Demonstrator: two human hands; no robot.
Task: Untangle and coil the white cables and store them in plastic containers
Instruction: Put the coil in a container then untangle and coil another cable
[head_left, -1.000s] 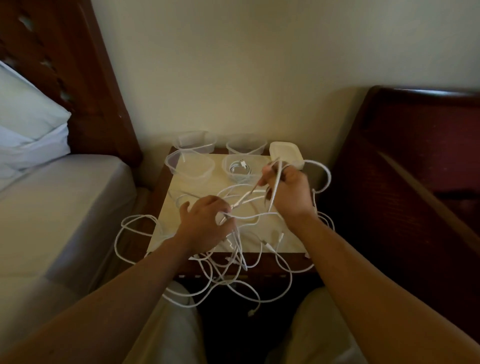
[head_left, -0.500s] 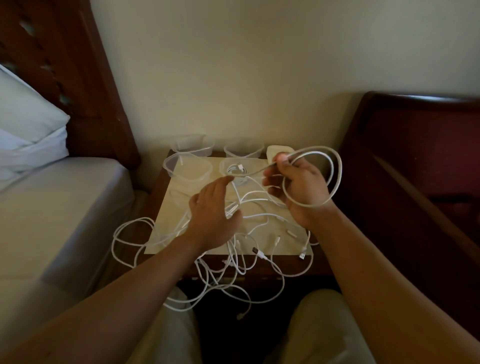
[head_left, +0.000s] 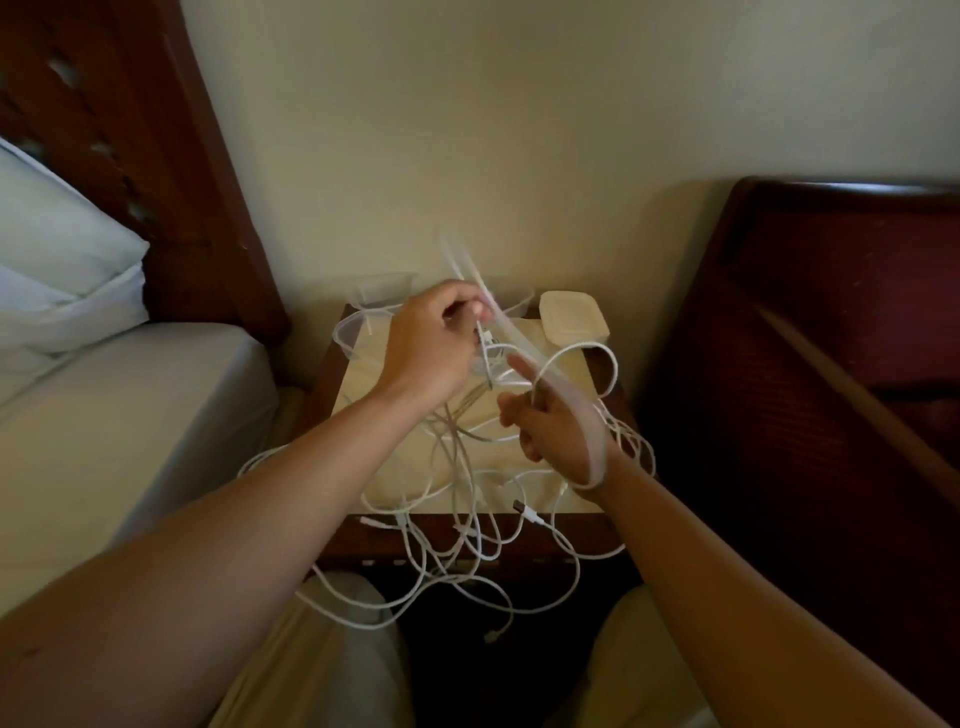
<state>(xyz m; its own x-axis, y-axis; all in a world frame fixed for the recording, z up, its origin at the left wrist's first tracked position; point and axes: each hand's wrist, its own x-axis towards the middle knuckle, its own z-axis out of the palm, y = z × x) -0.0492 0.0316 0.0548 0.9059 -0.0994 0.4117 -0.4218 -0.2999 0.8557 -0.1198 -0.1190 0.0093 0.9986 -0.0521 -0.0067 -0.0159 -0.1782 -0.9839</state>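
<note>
Your left hand (head_left: 434, 340) pinches a blurred white cable (head_left: 550, 387). Your right hand (head_left: 553, 426) curls around its loop, above the tangle (head_left: 467, 519) on the nightstand (head_left: 363, 374).

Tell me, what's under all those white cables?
Under the cables lies a pale mat on a dark wooden nightstand. Some loops hang off its front edge over the person's lap. The left hand hides part of the mat and the containers behind.

The white cable (head_left: 540, 374) between the left hand (head_left: 431, 348) and right hand (head_left: 550, 426) is motion-blurred. The left hand hides most of the plastic containers (head_left: 382, 291) behind it.
</note>
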